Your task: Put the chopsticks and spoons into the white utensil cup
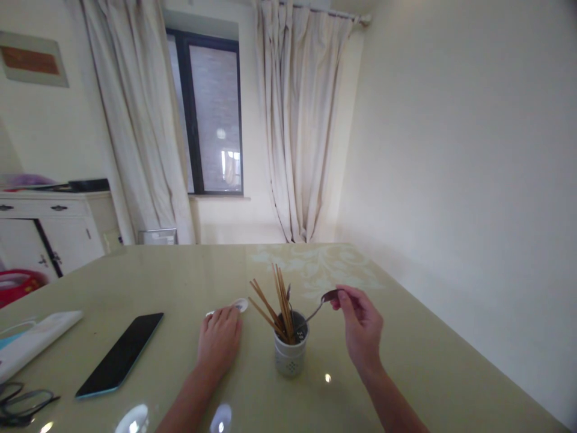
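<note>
Left of the cup (291,361), a phone (121,356); nearer it, the left hand (220,337), fingers together, half-hides something white (242,304). The right hand (363,325) pinches a spoon (329,295).

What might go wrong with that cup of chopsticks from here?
The cup might tip if the metal utensil, slanting out of it to the right hand, presses sideways: the left hand lies beside the cup, not bracing it. The chopsticks, sticking well above the rim and leaning apart, might then spill out.
</note>
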Demonstrator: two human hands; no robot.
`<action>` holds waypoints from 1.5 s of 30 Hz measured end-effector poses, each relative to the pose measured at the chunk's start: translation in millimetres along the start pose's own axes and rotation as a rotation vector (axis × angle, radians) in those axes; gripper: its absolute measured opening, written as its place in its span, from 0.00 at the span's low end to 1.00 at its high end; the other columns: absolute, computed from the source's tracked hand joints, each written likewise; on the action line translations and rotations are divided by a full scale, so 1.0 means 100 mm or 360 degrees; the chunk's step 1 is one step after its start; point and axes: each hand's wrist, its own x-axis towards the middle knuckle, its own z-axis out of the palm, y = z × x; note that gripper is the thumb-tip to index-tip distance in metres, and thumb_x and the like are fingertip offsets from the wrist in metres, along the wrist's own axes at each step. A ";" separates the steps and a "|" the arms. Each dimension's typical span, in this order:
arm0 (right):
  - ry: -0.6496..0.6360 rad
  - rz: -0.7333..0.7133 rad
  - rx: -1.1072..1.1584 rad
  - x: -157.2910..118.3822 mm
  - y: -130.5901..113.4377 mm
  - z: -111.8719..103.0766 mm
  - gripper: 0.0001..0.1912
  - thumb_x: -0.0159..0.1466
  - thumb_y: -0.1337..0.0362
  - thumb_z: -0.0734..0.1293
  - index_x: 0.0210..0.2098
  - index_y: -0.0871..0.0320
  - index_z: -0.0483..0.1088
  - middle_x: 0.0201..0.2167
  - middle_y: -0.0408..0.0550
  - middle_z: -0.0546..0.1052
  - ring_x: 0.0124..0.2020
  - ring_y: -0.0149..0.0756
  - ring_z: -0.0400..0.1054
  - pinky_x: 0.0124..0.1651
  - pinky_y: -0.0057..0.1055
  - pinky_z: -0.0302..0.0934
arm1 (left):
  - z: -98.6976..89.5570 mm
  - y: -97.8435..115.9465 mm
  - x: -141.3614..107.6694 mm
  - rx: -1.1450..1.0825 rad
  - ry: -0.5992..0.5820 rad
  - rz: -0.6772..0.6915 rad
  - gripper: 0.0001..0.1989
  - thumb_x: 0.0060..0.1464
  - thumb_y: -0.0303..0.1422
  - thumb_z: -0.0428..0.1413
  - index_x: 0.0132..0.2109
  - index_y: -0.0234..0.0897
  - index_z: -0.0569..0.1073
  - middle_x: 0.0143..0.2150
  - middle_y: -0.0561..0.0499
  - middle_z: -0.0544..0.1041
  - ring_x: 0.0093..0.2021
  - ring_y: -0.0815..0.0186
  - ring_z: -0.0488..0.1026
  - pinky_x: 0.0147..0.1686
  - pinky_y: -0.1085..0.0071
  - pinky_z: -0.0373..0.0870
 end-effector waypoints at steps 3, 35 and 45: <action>-0.0340 0.0116 -0.0028 -0.11 0.06 0.08 0.18 0.69 0.48 0.73 0.45 0.56 0.83 0.35 0.52 0.85 0.32 0.39 0.77 0.35 0.33 0.74 | 0.00 0.00 0.01 -0.0028 0.0004 -0.0033 0.17 0.71 0.29 0.49 0.57 0.36 0.80 0.63 0.39 0.81 0.63 0.48 0.76 0.62 0.50 0.66; -0.1001 0.0393 -0.0033 -0.56 0.32 0.32 0.32 0.74 0.36 0.60 0.56 0.55 0.77 0.46 0.52 0.83 0.46 0.46 0.77 0.54 0.41 0.71 | -0.94 0.40 -0.11 -0.2194 0.0496 -0.0053 0.16 0.57 0.47 0.69 0.39 0.39 0.81 0.33 0.52 0.83 0.31 0.67 0.80 0.33 0.73 0.81; -0.1003 0.0273 -0.0195 -0.61 0.31 0.31 0.32 0.76 0.38 0.58 0.59 0.57 0.75 0.52 0.56 0.82 0.54 0.51 0.75 0.60 0.44 0.67 | -0.76 0.67 -0.28 -0.2062 0.0977 -0.0082 0.13 0.63 0.40 0.67 0.50 0.39 0.79 0.42 0.49 0.86 0.38 0.65 0.85 0.40 0.71 0.86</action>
